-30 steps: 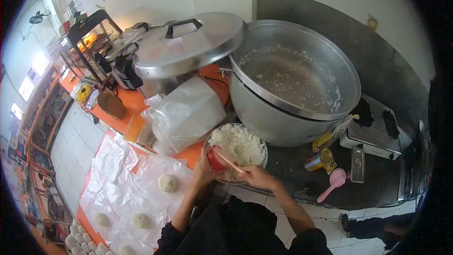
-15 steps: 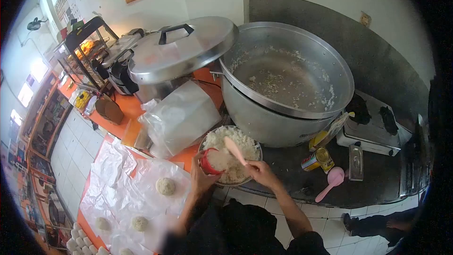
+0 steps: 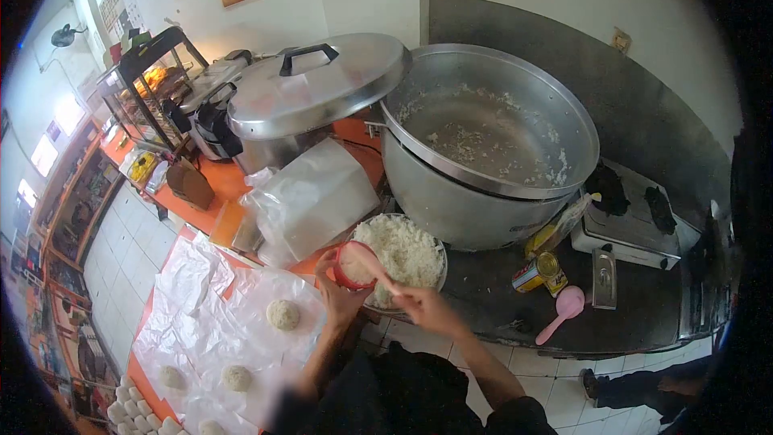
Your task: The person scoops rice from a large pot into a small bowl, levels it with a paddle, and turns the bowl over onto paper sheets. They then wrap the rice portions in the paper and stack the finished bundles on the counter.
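My left hand (image 3: 341,300) is wrapped round a small red cup (image 3: 351,274) with rice inside, at the left rim of a bowl. White rice (image 3: 407,251) fills much of that bowl (image 3: 442,275). Closed round the handle of a pink paddle (image 3: 374,266) is my right hand (image 3: 431,310); the paddle's flat end lies over the cup's mouth. Left of my hands, a mound of rice (image 3: 283,315) sits on clear plastic sheeting (image 3: 189,298), with more mounds lower down.
A large metal pot (image 3: 483,193) with rice remnants stands behind the bowl. A lidded cooker (image 3: 322,84) and plastic bag (image 3: 310,201) are to its left. At right are a can (image 3: 527,276), a pink ladle (image 3: 569,303) and a stove (image 3: 628,229). A person's leg (image 3: 636,391) shows lower right.
The red cup has tipped more upright, its mouth now facing up. The paddle has moved left and down from the rice onto the cup, with my right hand following.
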{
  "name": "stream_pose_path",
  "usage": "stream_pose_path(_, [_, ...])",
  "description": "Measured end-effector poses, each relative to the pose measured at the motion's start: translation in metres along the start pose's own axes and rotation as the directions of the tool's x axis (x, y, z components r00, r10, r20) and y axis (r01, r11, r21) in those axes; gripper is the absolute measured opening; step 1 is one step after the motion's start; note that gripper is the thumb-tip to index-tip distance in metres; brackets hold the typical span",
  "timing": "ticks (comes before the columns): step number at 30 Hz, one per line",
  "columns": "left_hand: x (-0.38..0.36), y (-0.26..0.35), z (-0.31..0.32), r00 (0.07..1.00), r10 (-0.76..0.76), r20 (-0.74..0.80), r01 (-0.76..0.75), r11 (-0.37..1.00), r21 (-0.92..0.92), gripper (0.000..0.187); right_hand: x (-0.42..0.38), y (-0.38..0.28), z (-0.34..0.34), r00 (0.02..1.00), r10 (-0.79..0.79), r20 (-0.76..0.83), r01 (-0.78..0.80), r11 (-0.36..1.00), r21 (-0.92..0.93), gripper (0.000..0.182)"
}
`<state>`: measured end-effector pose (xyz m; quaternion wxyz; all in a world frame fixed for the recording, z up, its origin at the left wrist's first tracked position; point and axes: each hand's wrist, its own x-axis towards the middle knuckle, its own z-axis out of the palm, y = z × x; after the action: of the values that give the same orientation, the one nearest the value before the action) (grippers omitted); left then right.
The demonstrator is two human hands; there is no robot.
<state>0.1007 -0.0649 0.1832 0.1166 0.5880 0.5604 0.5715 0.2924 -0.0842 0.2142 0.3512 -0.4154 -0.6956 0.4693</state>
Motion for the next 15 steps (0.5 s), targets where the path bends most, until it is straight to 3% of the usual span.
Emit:
stream_pose_path(1, [0.005, 0.007, -0.002, 0.998, 0.045, -0.039, -0.044, 0.999, 0.019, 0.084, 0.002, 0.003, -0.006, 1.000, 0.012, -0.004, -0.012, 0.997, 0.078, 0.039])
stream_pose_path(4, [0.012, 0.003, -0.001, 0.978, 0.145, -0.149, -0.144, 0.989, 0.015, 0.084, -0.004, -0.010, 0.001, 0.948, 0.292, -0.127, -0.265, 0.945, 0.194, 0.037])
stream_pose_path(7, [0.012, -0.002, 0.002, 0.956, 0.194, -0.218, -0.191, 0.981, 0.038, 0.082, -0.011, -0.024, 0.047, 0.957, -0.147, -0.251, 0.117, 0.984, -0.133, 0.043])
stream_pose_path(10, [0.008, -0.004, -0.007, 0.951, 0.219, -0.217, -0.213, 0.976, 0.048, 0.080, -0.009, -0.046, 0.078, 0.956, -0.178, -0.232, 0.090, 0.933, -0.347, 0.051])
stream_pose_path(11, [0.007, -0.006, -0.013, 0.952, 0.225, -0.210, -0.220, 0.974, 0.046, 0.079, -0.008, -0.055, 0.080, 0.978, -0.118, -0.173, 0.069, 0.962, -0.264, 0.059])
stream_pose_path(14, [0.011, 0.003, -0.048, 0.951, 0.243, -0.189, -0.233, 0.970, 0.073, 0.079, -0.006, -0.050, 0.075, 0.964, -0.261, -0.047, 0.238, 0.931, -0.277, 0.053])
stream_pose_path(15, [0.013, 0.000, -0.059, 0.950, 0.242, -0.195, -0.227, 0.969, 0.098, 0.087, -0.006, -0.045, 0.068, 0.958, -0.286, -0.016, 0.274, 0.929, -0.248, 0.051])
